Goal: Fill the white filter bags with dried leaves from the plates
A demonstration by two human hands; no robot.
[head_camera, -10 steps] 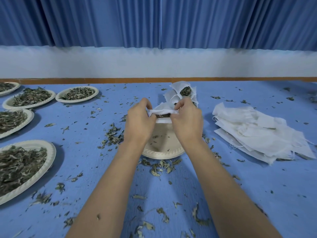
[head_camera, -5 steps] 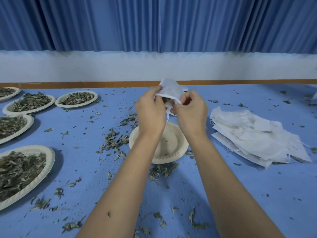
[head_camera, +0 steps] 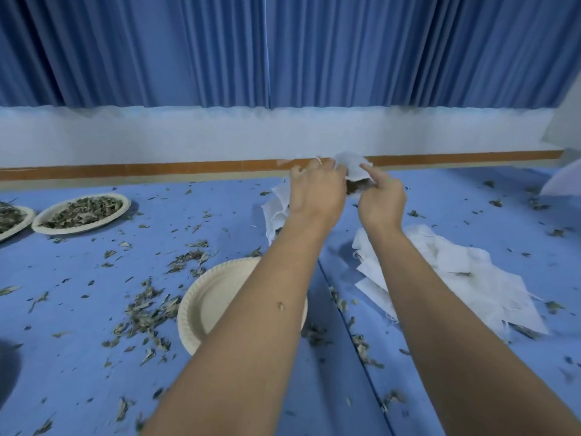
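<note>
L hand (head_camera: 317, 196) and R hand (head_camera: 382, 204) both pinch one white filter bag (head_camera: 350, 166), held up over the far part of the blue counter (head_camera: 63, 309); dark dried leaves (head_camera: 358, 188) show at its lower edge betw. the hands. A bare paper plate (head_camera: 213, 297) lies under the L forearm. Loose empty bags (head_camera: 471, 272) are piled to the R, and a leaf-filled plate (head_camera: 125, 205) sits far L.

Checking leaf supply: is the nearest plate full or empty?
Empty where visible: the plate shows only bare cream surface; a forearm hides part.
</note>
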